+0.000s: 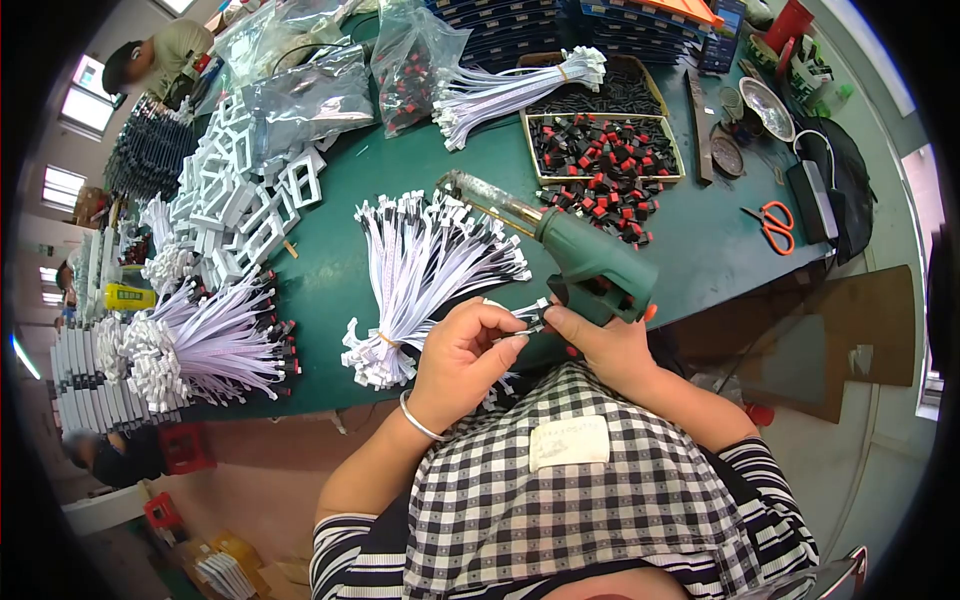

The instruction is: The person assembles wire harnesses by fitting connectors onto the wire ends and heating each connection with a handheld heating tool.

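Observation:
My left hand (pixel 465 355), with a bangle on its wrist, is closed with its fingertips pinched on a small white cable (pixel 522 322). Facing it, my right hand (pixel 610 350) is closed with thumb and finger at the cable's connector end, where a dark piece shows. Just beyond my right hand lies a green heat gun (pixel 592 262), its metal nozzle pointing to the far left; whether my right hand touches its handle I cannot tell. Beside my left hand a bundle of white cables (pixel 400 280), tied with a band, fans out on the table.
Another cable bundle (pixel 200 345) and a heap of white frames (pixel 225 205) lie left. A carton of red and black parts (pixel 605 150) stands at the back, under more cables (pixel 520 90). Orange scissors (pixel 775 228) lie right. A person (pixel 165 60) is at the far left.

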The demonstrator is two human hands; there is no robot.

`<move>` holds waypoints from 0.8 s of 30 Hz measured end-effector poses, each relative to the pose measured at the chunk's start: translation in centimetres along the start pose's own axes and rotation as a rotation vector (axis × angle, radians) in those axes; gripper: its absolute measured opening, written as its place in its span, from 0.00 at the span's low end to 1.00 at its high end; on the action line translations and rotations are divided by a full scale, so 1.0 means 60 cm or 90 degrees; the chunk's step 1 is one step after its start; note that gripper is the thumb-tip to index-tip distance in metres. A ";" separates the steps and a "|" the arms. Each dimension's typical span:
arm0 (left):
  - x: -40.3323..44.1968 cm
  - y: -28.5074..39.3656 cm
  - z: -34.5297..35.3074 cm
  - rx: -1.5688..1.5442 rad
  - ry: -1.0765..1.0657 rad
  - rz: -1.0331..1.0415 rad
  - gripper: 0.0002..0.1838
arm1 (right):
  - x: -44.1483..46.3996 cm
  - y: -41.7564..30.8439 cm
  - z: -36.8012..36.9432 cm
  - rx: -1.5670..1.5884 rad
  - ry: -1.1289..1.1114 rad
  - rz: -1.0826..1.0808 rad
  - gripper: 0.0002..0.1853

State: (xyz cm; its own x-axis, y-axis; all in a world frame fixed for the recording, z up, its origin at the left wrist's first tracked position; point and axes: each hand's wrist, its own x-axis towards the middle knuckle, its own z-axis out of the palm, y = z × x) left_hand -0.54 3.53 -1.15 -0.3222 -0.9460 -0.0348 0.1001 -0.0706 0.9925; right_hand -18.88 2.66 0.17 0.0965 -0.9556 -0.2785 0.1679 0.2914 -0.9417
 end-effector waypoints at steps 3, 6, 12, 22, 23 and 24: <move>-0.002 0.010 0.000 -0.020 -0.005 -0.056 0.08 | 0.004 -0.002 -0.003 -0.006 -0.014 -0.034 0.09; -0.001 0.025 0.001 -0.006 -0.012 -0.141 0.08 | 0.005 -0.001 -0.003 0.005 -0.027 -0.056 0.09; 0.006 0.030 0.006 0.012 -0.027 -0.185 0.06 | 0.003 0.006 -0.014 -0.081 -0.075 -0.126 0.11; 0.022 0.038 0.016 -0.042 -0.034 -0.265 0.05 | 0.017 0.029 -0.028 -0.220 -0.114 -0.353 0.12; 0.024 0.039 0.016 -0.041 -0.041 -0.269 0.04 | 0.017 0.029 -0.028 -0.219 -0.119 -0.339 0.12; 0.026 0.039 0.015 -0.041 -0.047 -0.273 0.04 | 0.016 0.028 -0.028 -0.218 -0.124 -0.326 0.12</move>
State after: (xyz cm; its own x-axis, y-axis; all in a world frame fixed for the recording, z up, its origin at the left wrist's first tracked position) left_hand -1.67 2.16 1.23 -0.4135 -0.8019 -0.4311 0.0003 -0.4736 0.8807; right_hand -20.16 2.17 -1.99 0.2691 -0.9350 0.2308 -0.0788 -0.2602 -0.9623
